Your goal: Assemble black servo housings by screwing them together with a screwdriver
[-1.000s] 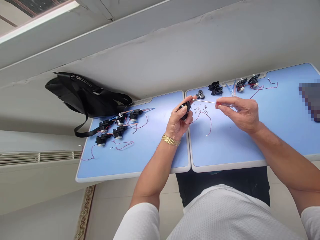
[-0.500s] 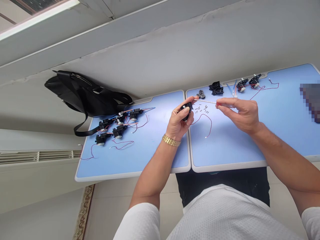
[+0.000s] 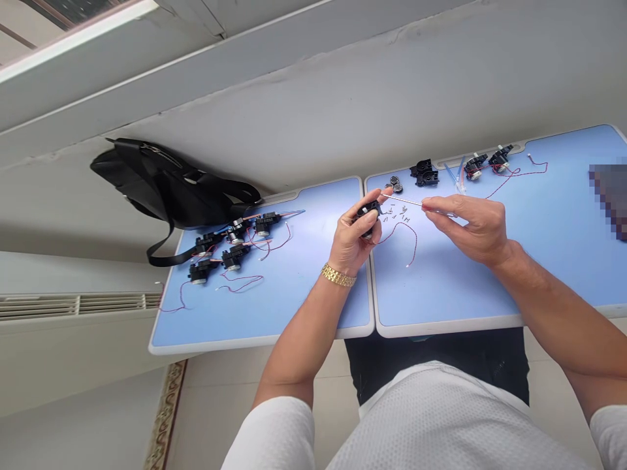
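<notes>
- While the left hand holds a black plastic servo housing above the tabletop, its fingers clamp around it.
- Right hand: fingers pinched together on a slim steel-shafted screwdriver, tip just beside the housing.
- Right of the housing: tiny silver screws on a pale blue tabletop.
- Left of the housing: black servo units with red wires.

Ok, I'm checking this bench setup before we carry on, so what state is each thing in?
Left hand: gripping a small black unit.
Right hand: pinching a thin screwdriver.
Small screws: loose on the blue table.
Red wire: lying loose, curved.
Black bag: lying slumped beside the table.
</notes>
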A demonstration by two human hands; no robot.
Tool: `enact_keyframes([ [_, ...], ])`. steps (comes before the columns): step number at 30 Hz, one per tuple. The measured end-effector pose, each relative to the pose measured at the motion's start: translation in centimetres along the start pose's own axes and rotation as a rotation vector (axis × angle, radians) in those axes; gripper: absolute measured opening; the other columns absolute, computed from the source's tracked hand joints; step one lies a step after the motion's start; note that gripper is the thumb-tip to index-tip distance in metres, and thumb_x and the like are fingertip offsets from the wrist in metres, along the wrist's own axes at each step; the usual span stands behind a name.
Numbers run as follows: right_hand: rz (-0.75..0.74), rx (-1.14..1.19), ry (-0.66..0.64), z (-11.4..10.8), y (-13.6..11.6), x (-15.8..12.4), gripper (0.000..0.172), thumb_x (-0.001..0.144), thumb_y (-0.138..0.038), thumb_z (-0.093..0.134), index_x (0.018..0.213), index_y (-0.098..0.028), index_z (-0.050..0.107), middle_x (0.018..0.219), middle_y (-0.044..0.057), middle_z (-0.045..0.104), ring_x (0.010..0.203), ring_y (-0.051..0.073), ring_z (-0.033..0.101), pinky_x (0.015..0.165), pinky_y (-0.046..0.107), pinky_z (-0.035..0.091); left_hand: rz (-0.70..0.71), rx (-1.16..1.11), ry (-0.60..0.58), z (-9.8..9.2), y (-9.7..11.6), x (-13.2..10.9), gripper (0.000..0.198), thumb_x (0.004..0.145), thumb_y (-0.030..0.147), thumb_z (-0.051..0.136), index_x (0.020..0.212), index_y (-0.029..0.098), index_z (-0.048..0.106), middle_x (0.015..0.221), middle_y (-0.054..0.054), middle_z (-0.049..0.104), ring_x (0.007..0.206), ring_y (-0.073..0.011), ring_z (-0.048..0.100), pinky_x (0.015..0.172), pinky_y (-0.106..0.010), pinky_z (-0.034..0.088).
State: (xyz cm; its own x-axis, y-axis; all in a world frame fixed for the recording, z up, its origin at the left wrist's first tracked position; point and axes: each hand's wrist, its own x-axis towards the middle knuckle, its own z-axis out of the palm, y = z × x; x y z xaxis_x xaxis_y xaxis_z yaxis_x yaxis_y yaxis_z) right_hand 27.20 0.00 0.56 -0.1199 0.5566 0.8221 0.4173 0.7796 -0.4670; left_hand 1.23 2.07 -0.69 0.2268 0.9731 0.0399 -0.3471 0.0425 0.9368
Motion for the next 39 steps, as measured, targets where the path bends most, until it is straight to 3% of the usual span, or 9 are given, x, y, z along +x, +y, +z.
enact_keyframes([
  [3, 0.037, -0.012, 0.018, -0.4, -0.2, 0.3, 0.032, 0.105, -0.012, 0.081, 0.123, -0.037, 0.089, 0.112, -0.005, 0.093, 0.087, 0.019, 0.090, 0.076, 0.033, 0.074, 0.047, 0.057, 0.024, -0.3, -0.3, 0.1, 0.052, 0.087, 0.054, 0.099, 0.134, 0.034, 0.089, 0.150, -0.013, 0.084, 0.050, -0.0037, 0.054, 0.039, -0.025, 0.033],
  [5, 0.078, -0.018, 0.036, -0.8, -0.4, 0.6, 0.029, 0.104, -0.014, 0.081, 0.119, -0.038, 0.090, 0.107, -0.006, 0.093, 0.084, 0.020, 0.089, 0.073, 0.034, 0.073, 0.110, 0.144, 0.059, -0.6, -0.6, 0.3, 0.054, 0.088, 0.056, 0.099, 0.137, 0.035, 0.088, 0.134, -0.009, 0.090, 0.051, -0.0057, 0.059, 0.040, -0.025, 0.036],
  [9, 0.198, 0.071, 0.105, -1.3, -0.7, 0.9, 0.020, 0.104, -0.019, 0.081, 0.114, -0.034, 0.090, 0.097, -0.003, 0.090, 0.081, 0.021, 0.087, 0.076, 0.037, 0.074, 0.274, 0.497, 0.153, -1.0, -1.3, 0.5, 0.053, 0.088, 0.054, 0.101, 0.134, 0.029, 0.089, 0.102, -0.003, 0.089, 0.064, -0.0100, 0.071, 0.056, -0.024, 0.056],
  [13, 0.264, 0.168, 0.123, -1.7, -1.0, 1.2, 0.012, 0.105, -0.024, 0.081, 0.111, -0.032, 0.086, 0.084, -0.003, 0.085, 0.073, 0.019, 0.084, 0.070, 0.036, 0.071, 0.444, 0.821, 0.148, -1.3, -1.9, 0.5, 0.046, 0.094, 0.054, 0.098, 0.127, 0.024, 0.088, 0.111, -0.006, 0.090, 0.092, -0.0164, 0.082, 0.087, -0.029, 0.069],
  [19, 0.256, 0.121, 0.077, -1.8, -1.6, 1.2, 0.007, 0.104, -0.027, 0.080, 0.098, -0.030, 0.083, 0.080, -0.003, 0.083, 0.065, 0.019, 0.079, 0.063, 0.034, 0.066, 0.631, 1.040, 0.063, -1.5, -2.1, 0.5, 0.037, 0.103, 0.044, 0.090, 0.133, 0.023, 0.085, 0.119, -0.008, 0.090, 0.102, -0.0197, 0.084, 0.097, -0.034, 0.068],
  [23, 0.211, 0.105, 0.075, -1.5, -1.8, 1.3, 0.013, 0.099, -0.018, 0.076, 0.095, -0.030, 0.081, 0.079, -0.005, 0.083, 0.062, 0.016, 0.075, 0.060, 0.032, 0.063, 0.656, 1.091, 0.032, -1.5, -2.1, 0.5, 0.034, 0.103, 0.037, 0.089, 0.133, 0.024, 0.085, 0.113, -0.006, 0.090, 0.096, -0.0187, 0.082, 0.093, -0.034, 0.067],
  [31, 0.212, 0.024, 0.063, -1.3, -1.9, 1.4, 0.016, 0.099, -0.018, 0.073, 0.090, -0.030, 0.080, 0.076, -0.005, 0.081, 0.058, 0.016, 0.070, 0.057, 0.033, 0.058, 0.673, 1.158, 0.016, -1.3, -2.2, 0.3, 0.031, 0.103, 0.034, 0.086, 0.132, 0.023, 0.085, 0.107, -0.005, 0.089, 0.089, -0.0172, 0.080, 0.087, -0.031, 0.064],
  [39, 0.207, 0.060, 0.062, -1.2, -2.0, 1.3, 0.019, 0.100, -0.016, 0.074, 0.090, -0.031, 0.080, 0.075, -0.005, 0.080, 0.058, 0.015, 0.069, 0.057, 0.033, 0.057, 0.609, 1.122, -0.033, -1.1, -2.2, 0.2, 0.031, 0.103, 0.035, 0.086, 0.132, 0.024, 0.085, 0.116, -0.008, 0.090, 0.099, -0.0203, 0.083, 0.094, -0.035, 0.067],
])
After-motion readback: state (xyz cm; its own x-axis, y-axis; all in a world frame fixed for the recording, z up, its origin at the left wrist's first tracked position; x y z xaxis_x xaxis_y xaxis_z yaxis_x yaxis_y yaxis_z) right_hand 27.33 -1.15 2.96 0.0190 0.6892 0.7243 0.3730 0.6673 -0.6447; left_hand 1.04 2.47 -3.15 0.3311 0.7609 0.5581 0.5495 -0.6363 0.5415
